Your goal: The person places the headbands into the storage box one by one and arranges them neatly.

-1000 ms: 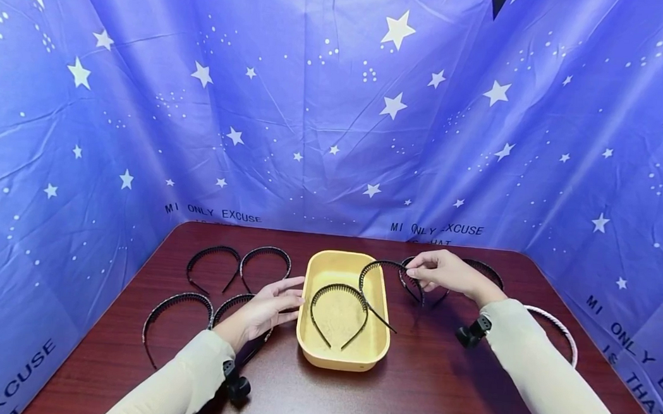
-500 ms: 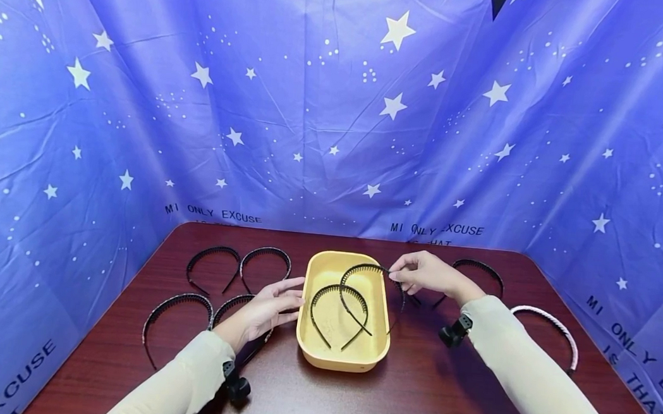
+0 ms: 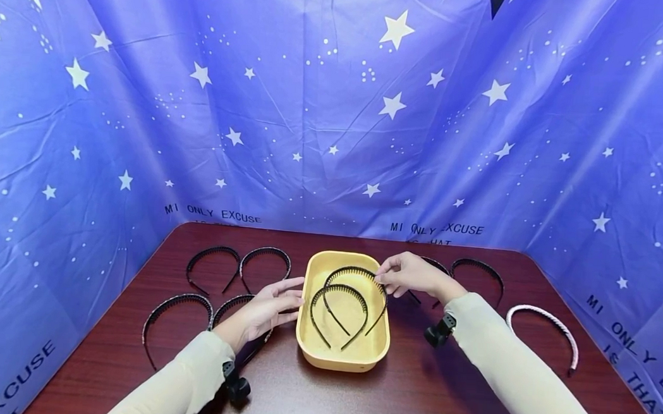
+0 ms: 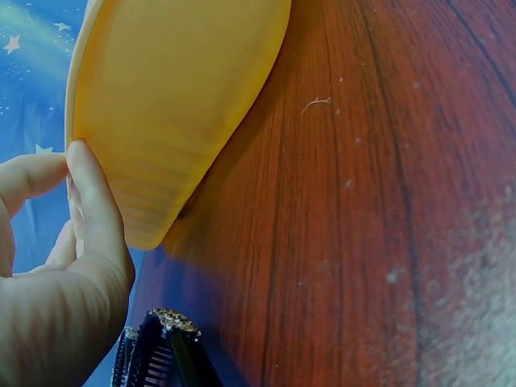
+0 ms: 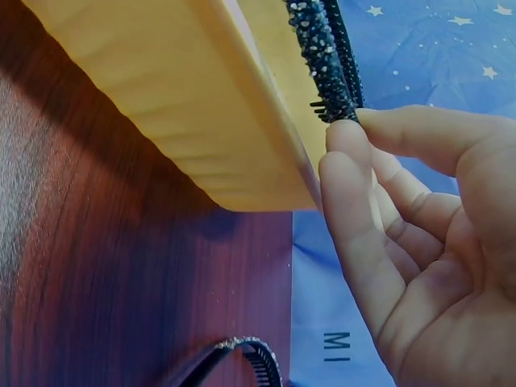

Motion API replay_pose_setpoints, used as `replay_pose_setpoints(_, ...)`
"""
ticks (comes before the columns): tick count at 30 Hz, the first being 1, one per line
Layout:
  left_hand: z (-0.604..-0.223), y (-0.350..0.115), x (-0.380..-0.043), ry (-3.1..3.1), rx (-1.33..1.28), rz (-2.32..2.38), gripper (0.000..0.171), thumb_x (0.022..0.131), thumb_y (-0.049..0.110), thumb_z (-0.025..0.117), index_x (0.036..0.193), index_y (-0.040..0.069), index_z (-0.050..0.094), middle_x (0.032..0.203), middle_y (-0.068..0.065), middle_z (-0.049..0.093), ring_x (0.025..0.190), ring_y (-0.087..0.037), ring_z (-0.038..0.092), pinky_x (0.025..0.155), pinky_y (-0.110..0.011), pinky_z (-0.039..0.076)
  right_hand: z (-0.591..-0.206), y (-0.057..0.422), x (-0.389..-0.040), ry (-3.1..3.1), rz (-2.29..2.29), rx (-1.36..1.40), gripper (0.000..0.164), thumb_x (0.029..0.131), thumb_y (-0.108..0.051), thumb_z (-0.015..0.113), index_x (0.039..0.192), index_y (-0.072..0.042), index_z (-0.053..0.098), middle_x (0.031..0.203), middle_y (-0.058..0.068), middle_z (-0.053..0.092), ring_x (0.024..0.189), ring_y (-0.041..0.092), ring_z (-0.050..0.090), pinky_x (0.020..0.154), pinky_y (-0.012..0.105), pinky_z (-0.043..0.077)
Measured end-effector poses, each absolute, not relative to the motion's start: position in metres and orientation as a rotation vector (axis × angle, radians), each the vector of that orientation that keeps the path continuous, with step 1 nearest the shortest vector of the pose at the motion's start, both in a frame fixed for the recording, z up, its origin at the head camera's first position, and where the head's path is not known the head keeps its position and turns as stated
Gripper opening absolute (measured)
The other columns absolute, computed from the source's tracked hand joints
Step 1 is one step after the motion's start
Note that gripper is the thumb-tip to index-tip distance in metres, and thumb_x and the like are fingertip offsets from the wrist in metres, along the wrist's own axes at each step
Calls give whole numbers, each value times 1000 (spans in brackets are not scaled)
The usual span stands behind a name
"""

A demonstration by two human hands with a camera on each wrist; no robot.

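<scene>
My spread-fingered left hand touches a yellow rectangular plastic tray containing a black toothed headband; beyond, my right hand pinches a glittery black arched headband, now moved leftward over the tray, the transfer seemingly well advanced.

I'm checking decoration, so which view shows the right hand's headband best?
The right wrist view: the held headband appears close, its sparkly face clear, though cropped. The head view shows most of its arch, small; the left wrist view, none.

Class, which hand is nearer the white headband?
Right. The right hand, at the right rim of the yellow tray, is left of the white headband; the left hand, at the left rim, is farther left.
</scene>
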State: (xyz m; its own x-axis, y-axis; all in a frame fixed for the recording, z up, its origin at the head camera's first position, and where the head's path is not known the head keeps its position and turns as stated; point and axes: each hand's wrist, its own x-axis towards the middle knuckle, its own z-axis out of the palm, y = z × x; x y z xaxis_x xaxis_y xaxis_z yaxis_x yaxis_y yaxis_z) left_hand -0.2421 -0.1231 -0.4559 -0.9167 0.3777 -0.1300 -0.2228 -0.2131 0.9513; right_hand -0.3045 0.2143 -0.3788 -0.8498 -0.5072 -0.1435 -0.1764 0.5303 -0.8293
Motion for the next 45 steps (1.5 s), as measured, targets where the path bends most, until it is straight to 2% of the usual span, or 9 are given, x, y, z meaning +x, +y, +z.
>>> replay_pose_setpoints(6, -455, -123, -242, 1684, 181, 2169, 66, 93, 1, 62, 153, 1, 34, 139, -29, 49, 108, -21, 62, 94, -35, 54, -377, 205, -301, 2390, -1255, -527, 22, 93, -12, 69, 106, 6, 69, 78, 8, 69, 70, 16, 66, 68, 38, 61)
replay_pose_setpoints(15, -456, -123, -242, 1692, 182, 2171, 64, 93, 1, 62, 151, 1, 36, 128, -17, 59, 106, -18, 63, 93, -36, 54, -377, 189, -299, 2423, -1220, -490, 20, 91, -11, 69, 102, 5, 70, 75, 10, 70, 68, 16, 67, 66, 36, 61)
replay_pose_setpoints(24, -457, -123, -242, 1686, 193, 2167, 64, 94, 1, 61, 152, 1, 35, 137, -27, 51, 105, -17, 63, 92, -34, 54, -381, 179, -301, 2483, -1177, -417, 12, 88, -10, 74, 94, 0, 73, 71, 8, 70, 63, 16, 68, 60, 32, 61)
replay_pose_setpoints(33, -457, -123, -242, 1695, 193, 2164, 64, 94, 1, 62, 152, 1, 35, 133, -22, 56, 106, -17, 63, 92, -33, 54, -381, 173, -302, 2536, -1111, -388, 7, 87, -9, 76, 89, -2, 74, 68, 7, 70, 59, 15, 68, 57, 30, 60)
replay_pose_setpoints(45, -456, -123, -242, 1693, 194, 2160, 64, 95, 1, 61, 153, 1, 34, 141, -29, 49, 109, -18, 62, 93, -33, 54, -381, 168, -302, 2562, -1070, -368, 6, 86, -8, 77, 88, -2, 75, 67, 7, 70, 56, 14, 67, 54, 28, 59)
